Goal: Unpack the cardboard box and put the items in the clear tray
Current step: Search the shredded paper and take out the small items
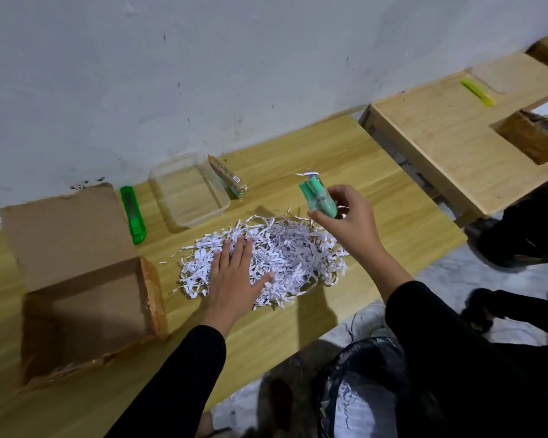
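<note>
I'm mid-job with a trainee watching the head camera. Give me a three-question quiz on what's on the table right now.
1. True or false: the clear plastic tray already holds an item.
2. Multiple choice: what does the right hand hold? A) green utility knife B) mint-green wrapped packet C) yellow marker
3. Fill in: the left hand lies flat on the pile of ____.

Key
1. False. The tray looks empty; a small printed carton leans against its outer right wall.
2. B. The mint-green wrapped packet is lifted above the table; the green utility knife lies between the open cardboard box and the tray.
3. Shredded white paper.
</note>
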Motion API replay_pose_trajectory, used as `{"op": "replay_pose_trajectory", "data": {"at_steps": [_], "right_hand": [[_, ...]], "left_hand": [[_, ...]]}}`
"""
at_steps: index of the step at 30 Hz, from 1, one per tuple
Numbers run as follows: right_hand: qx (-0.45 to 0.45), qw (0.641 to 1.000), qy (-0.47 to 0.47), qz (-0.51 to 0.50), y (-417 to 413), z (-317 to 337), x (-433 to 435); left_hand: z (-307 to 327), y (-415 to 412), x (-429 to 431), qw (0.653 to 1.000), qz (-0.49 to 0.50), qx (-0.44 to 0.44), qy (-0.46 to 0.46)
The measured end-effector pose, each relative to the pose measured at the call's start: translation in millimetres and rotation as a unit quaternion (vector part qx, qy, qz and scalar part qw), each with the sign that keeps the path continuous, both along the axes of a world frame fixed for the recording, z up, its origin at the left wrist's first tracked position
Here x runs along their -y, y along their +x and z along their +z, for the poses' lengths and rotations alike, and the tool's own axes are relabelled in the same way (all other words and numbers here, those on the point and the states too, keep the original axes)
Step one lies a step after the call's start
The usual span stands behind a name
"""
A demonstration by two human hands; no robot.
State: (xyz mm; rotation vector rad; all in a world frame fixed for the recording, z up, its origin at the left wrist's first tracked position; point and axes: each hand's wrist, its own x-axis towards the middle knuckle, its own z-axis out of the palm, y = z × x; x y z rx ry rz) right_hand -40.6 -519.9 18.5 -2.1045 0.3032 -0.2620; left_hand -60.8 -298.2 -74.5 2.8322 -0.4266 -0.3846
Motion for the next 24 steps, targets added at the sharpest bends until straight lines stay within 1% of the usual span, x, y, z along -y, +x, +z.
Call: {"op": "replay_pose_trajectory", "data": {"at_steps": [3,7,11,13,15,18,19,21,24], "right_hand": [[-0.011,1.0,0.007,-0.001,2.5,-1.3,-1.8],[-0.059,0.997,-0.004,0.051,-2.7,-11.5,-11.3],[-0.121,0.979,-0.077,0.146,-10.0,-29.5,-25.3],[-0.135,0.963,-0.126,0.195,-12.0,-39.2,-31.0],[-0.133,0.949,-0.158,0.238,-14.0,-46.4,-36.0],[-0.111,0.94,-0.186,0.265,-15.6,-50.1,-40.1],[-0.106,0.938,-0.191,0.268,-15.7,-50.1,-40.3],[-0.101,0.938,-0.193,0.271,-15.7,-49.7,-38.6],[-0.117,0.941,-0.175,0.266,-17.0,-50.0,-34.1]], "left_hand": [[1.0,0.9,1.0,1.0,0.007,-0.003,-0.012],[5.5,2.3,-0.1,0.995,0.036,0.008,-0.097],[9.5,0.5,-3.8,0.971,0.087,0.071,-0.211],[12.6,1.9,-5.8,0.962,0.074,0.116,-0.237],[13.3,4.1,-6.2,0.962,0.007,0.123,-0.243],[10.7,5.0,-5.9,0.969,-0.113,0.056,-0.213],[7.5,5.8,-7.0,0.972,-0.127,0.041,-0.193],[2.0,8.7,-11.2,0.978,-0.118,0.03,-0.169],[-0.1,11.8,-16.0,0.981,-0.103,0.032,-0.164]]}}
